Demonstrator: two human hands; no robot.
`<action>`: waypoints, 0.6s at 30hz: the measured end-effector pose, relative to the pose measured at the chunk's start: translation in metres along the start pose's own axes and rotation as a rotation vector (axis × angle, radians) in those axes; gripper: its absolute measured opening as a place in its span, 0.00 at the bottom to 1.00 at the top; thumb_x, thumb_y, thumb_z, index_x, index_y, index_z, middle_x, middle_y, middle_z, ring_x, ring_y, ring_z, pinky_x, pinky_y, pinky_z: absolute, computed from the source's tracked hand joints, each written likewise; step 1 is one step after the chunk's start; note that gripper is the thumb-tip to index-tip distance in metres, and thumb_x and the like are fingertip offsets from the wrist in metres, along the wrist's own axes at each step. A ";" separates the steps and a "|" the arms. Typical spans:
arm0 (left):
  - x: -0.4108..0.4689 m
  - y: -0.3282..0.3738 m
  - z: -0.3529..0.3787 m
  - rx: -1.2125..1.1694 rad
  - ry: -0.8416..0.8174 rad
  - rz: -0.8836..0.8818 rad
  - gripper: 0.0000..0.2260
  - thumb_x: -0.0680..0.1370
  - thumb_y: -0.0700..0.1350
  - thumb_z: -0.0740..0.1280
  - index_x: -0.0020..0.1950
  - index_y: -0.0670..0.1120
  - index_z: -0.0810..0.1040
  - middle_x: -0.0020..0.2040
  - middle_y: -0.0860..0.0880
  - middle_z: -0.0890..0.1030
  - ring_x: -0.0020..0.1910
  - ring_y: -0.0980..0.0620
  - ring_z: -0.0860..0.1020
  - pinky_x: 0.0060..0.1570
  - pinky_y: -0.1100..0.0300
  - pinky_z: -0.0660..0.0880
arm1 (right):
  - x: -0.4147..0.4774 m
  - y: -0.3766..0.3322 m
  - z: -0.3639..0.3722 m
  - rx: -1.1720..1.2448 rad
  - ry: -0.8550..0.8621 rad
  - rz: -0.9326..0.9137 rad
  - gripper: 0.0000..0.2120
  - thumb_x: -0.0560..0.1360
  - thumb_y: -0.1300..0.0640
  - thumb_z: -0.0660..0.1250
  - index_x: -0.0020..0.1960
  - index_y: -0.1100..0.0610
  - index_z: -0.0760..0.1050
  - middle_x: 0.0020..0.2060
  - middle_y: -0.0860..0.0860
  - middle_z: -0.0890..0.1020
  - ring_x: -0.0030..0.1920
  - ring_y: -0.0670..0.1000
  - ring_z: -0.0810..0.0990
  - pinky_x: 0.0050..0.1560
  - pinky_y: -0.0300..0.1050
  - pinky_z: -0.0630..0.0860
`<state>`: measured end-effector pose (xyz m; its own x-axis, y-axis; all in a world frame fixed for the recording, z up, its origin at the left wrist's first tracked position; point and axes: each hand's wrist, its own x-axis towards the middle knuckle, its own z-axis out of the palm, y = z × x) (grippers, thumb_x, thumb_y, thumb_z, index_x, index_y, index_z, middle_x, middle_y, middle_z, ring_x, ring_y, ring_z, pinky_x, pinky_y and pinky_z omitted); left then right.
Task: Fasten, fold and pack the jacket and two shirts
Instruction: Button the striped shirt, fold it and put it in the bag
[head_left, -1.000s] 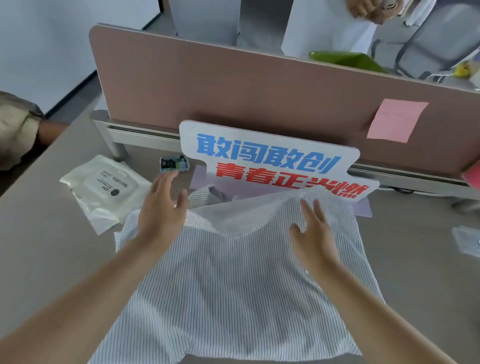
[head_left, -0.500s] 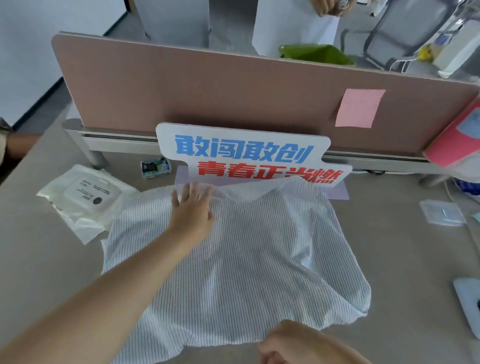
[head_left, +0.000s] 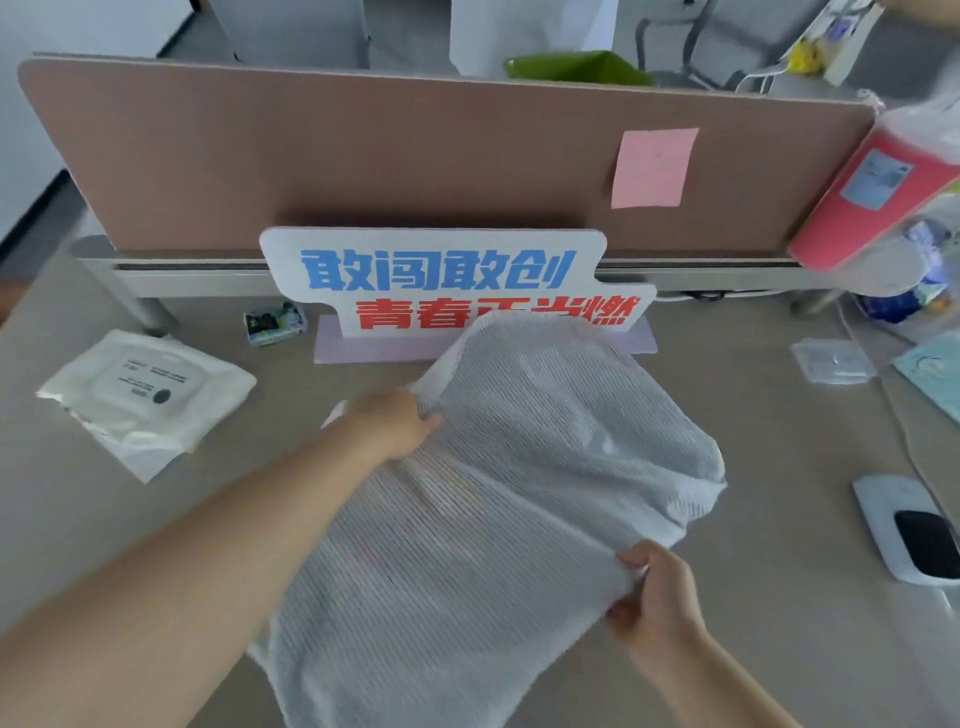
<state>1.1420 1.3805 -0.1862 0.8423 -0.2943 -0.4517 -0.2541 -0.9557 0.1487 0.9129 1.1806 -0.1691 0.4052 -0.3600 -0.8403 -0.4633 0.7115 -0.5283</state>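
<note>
Item: striped shirt (head_left: 498, 499), long axis ran 7 to 1 o'clock across the tabletop (head_left: 779, 649). Your left hand (head_left: 389, 423) pinched its 10 o'clock edge; your right hand (head_left: 657, 597) gripped its 4 o'clock edge.

I see two bare forearms, no sleeves reaching into view. The left hand (head_left: 392, 423) and right hand (head_left: 657, 597) wear no gloves, rings or watch.

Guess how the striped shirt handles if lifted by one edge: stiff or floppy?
Probably floppy: the striped shirt billows and sags between the left hand and right hand. Likely light, since a fingertip pinch lifts its edge. It looks thin, so it may drag and bunch.
</note>
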 end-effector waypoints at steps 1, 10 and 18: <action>-0.006 0.006 -0.001 0.014 -0.009 -0.018 0.23 0.78 0.60 0.58 0.59 0.42 0.76 0.48 0.45 0.80 0.51 0.44 0.79 0.46 0.57 0.72 | 0.004 -0.009 -0.013 0.042 0.081 -0.032 0.13 0.68 0.62 0.62 0.52 0.60 0.76 0.48 0.57 0.80 0.44 0.57 0.76 0.41 0.51 0.73; -0.061 0.064 0.038 -0.472 0.002 -0.208 0.47 0.65 0.74 0.64 0.70 0.40 0.66 0.66 0.42 0.73 0.60 0.44 0.75 0.52 0.56 0.74 | 0.006 -0.036 -0.079 -0.312 0.131 0.022 0.15 0.70 0.58 0.74 0.53 0.65 0.79 0.44 0.61 0.85 0.44 0.63 0.84 0.49 0.63 0.80; -0.094 0.079 0.045 -0.769 -0.104 -0.366 0.19 0.72 0.42 0.70 0.61 0.41 0.70 0.50 0.45 0.76 0.50 0.44 0.78 0.44 0.59 0.72 | -0.004 -0.066 -0.089 -0.329 0.005 -0.049 0.12 0.71 0.62 0.71 0.53 0.65 0.79 0.46 0.62 0.85 0.46 0.63 0.84 0.50 0.62 0.80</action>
<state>1.0215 1.3318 -0.1715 0.7509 -0.0040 -0.6604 0.4499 -0.7289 0.5160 0.8718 1.0821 -0.1417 0.4298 -0.3920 -0.8134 -0.6738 0.4604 -0.5779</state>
